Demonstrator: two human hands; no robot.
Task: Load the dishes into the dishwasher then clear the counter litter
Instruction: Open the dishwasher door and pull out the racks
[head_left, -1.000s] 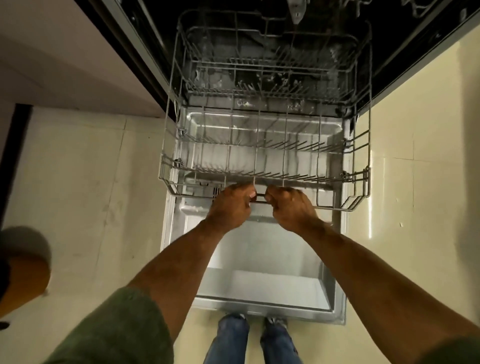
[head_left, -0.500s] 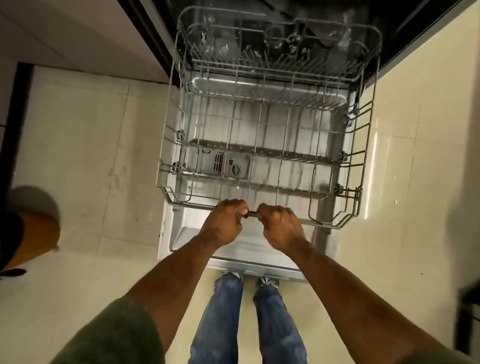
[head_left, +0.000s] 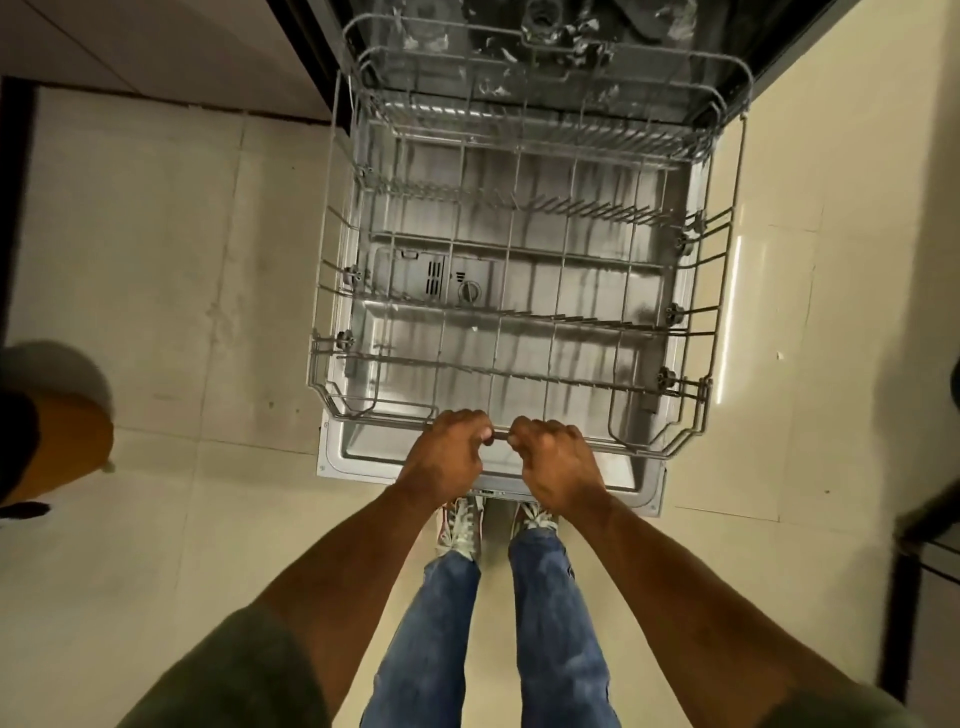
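Lower rack (head_left: 519, 322): grey wire basket, drawn out over the lowered dishwasher door (head_left: 332, 462); no dishes are seen in it. Tine rows are seen standing across its floor; small wheels are mounted along both sides.

Front rail (head_left: 501, 435): gripped at its middle by both hands, set close together. Left hand (head_left: 447, 454): fingers curled over the rail. Right hand (head_left: 558, 460): clenched round the same rail, just beside the left.

Upper rack (head_left: 545, 83): seen above and behind, partly inside the dark tub.

Surroundings: pale tiled floor (head_left: 156, 312); jeans and shoes (head_left: 462, 525) placed just at the door's near edge; an orange rounded object (head_left: 67, 441) at the left margin, not identified.

Stage, as judged: rack being made ready for loading; dishes and counter litter are not in view.

Risks, as judged: if the rack is pulled further, its front wheels could be run off the door's end and the basket tipped. The shins could be struck by the door edge, given how close the feet are placed.
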